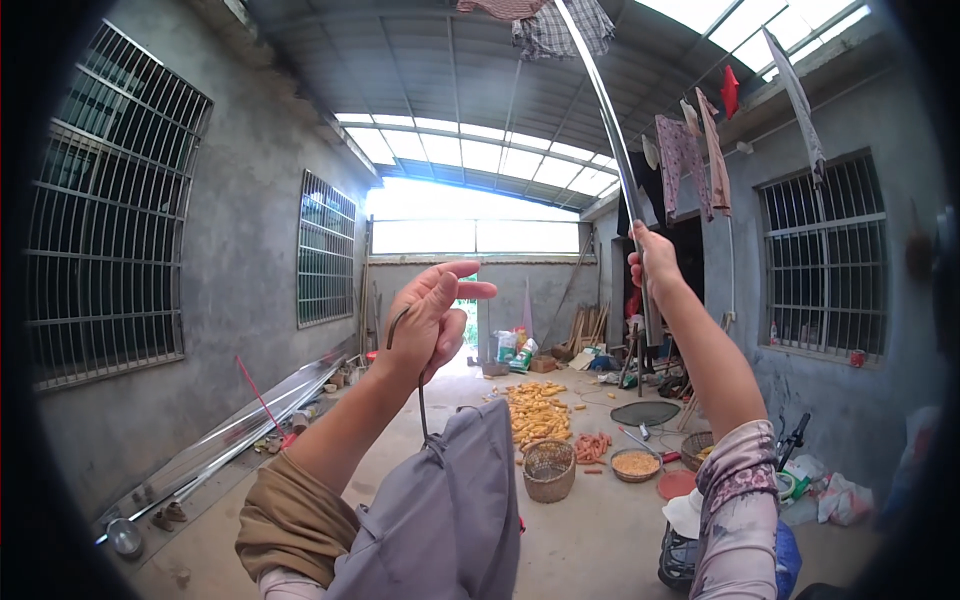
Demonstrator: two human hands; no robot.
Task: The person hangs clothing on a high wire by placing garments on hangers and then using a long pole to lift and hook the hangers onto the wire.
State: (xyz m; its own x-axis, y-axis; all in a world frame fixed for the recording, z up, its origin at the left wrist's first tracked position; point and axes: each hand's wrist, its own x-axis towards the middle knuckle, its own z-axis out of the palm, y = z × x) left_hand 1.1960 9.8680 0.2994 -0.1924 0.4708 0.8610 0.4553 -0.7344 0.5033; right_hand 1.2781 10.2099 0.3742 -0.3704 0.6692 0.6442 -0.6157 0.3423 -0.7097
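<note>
My left hand is raised in the middle of the view, with two fingers stretched out and the others curled. The metal hook of a clothes hanger loops over this hand. From it hangs a grey garment, which hides the rest of the hanger. Brown cloth is bunched around my left forearm. Higher and to the right, my right hand grips a long shiny metal pole near its lower end. The pole slants up toward the roof, its top beyond the frame.
Clothes hang from a line at upper right, and a checked shirt hangs overhead. Corn cobs cover part of the floor near a woven basket and a kernel-filled basket. Long clear sheets lie along the left wall.
</note>
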